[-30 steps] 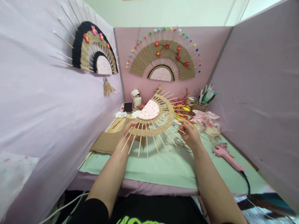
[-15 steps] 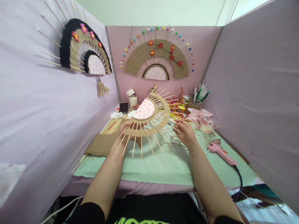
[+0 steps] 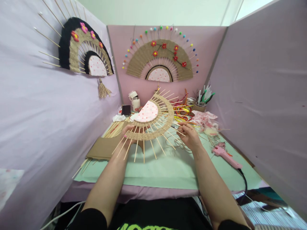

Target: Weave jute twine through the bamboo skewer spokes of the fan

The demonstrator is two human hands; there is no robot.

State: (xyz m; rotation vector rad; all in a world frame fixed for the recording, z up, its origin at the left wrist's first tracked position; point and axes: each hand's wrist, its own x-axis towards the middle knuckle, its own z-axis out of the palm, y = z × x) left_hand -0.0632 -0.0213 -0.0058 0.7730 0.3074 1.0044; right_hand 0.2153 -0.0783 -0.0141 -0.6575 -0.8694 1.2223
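A half-round woven fan (image 3: 165,126) with a pink-dotted fabric centre (image 3: 147,111) and bare sticks fanning outward is held tilted above the table. My left hand (image 3: 127,131) grips its left end, the thumb near the woven band and the other fingers partly hidden beneath. At the opposite side, my right hand (image 3: 189,134) is closed, thumb and fingers pinching at the tips of the fan's sticks. Loose twine (image 3: 184,145) lies on the table below the right hand.
Left lie brown cardboard (image 3: 100,148) and thin sticks (image 3: 116,131). A pink glue gun (image 3: 226,155) rests at right with its cord over the edge. Behind are a bottle (image 3: 135,102), phone (image 3: 126,110), coloured cords (image 3: 182,107) and a tool pot (image 3: 200,107). Finished fans (image 3: 165,60) hang on the walls.
The view has shifted very slightly, so everything sits a little further left. Both hands keep their hold on the fan, and its tilt looks the same.
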